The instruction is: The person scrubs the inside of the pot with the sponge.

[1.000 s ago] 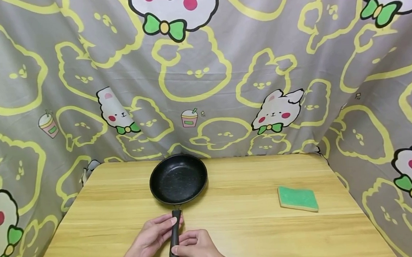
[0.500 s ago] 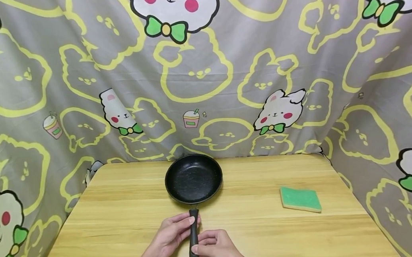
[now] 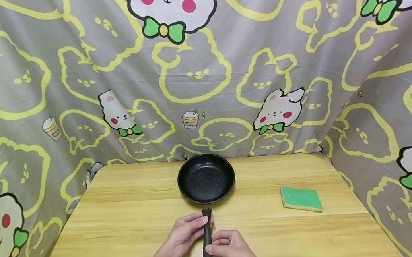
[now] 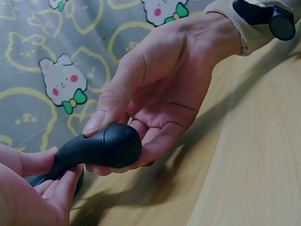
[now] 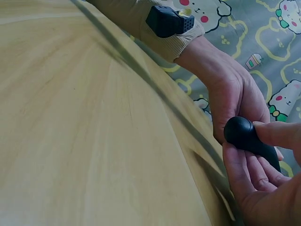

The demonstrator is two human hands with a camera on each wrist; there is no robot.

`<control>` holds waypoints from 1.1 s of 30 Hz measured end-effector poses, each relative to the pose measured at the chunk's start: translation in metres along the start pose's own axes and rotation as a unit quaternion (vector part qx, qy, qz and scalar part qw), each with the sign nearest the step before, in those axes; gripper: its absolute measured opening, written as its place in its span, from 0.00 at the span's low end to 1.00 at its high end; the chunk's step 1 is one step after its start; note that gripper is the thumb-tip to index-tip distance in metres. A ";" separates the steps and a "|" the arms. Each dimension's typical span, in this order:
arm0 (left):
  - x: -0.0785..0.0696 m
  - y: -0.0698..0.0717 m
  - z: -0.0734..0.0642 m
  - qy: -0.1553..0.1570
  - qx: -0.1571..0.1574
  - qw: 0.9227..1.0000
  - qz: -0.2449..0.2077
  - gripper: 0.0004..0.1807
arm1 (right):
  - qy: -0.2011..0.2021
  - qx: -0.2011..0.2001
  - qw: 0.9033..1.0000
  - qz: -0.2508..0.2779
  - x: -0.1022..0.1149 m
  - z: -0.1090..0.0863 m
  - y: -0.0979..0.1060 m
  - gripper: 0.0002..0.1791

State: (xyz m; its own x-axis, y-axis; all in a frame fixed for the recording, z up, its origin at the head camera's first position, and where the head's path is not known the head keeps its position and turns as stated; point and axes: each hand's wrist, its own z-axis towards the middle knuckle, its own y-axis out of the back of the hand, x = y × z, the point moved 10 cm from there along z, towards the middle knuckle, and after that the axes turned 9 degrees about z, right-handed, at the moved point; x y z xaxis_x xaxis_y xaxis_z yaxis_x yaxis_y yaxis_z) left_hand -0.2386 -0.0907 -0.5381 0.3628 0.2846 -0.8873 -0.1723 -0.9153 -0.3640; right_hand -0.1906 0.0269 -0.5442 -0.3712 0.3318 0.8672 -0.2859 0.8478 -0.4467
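In the head view a black frying pan is near the middle of the table, its dark inside facing up and its handle pointing toward me. My left hand pinches the handle close to the pan, thumb on top and fingers beneath. Nearer its end, my right hand grips the same handle between thumb and fingers. The left wrist view has the rounded handle end raised above the tabletop, with the right hand around it. Whether the pan's base touches the table, I cannot tell.
A green sponge with a pale underside lies flat on the wooden table, right of the pan. A grey curtain printed with cartoon animals encloses the table at the back and both sides.
Both hands and the frying pan have shifted to the right together, the pan now at the table's middle. Their hold on the handle looks the same. The sponge has stayed put.
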 end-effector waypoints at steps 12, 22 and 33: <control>0.011 -0.022 0.009 0.006 0.007 1.000 0.005 0.24 | -0.012 -0.018 1.000 -0.010 0.003 -0.012 0.023 0.17; 0.018 -0.033 0.013 0.009 0.006 1.000 0.003 0.24 | -0.013 -0.026 1.000 -0.008 0.004 -0.018 0.036 0.18; 0.021 -0.039 0.010 0.016 0.001 1.000 -0.011 0.23 | -0.019 -0.019 1.000 -0.004 0.007 -0.022 0.039 0.19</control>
State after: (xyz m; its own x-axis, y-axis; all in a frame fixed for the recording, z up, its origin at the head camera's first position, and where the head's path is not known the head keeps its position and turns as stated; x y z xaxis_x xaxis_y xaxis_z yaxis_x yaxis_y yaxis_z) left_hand -0.2334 -0.0465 -0.5451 0.3963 0.2958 -0.8692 -0.1652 -0.9083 -0.3844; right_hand -0.1848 0.0712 -0.5506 -0.4017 0.3098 0.8618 -0.2563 0.8654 -0.4306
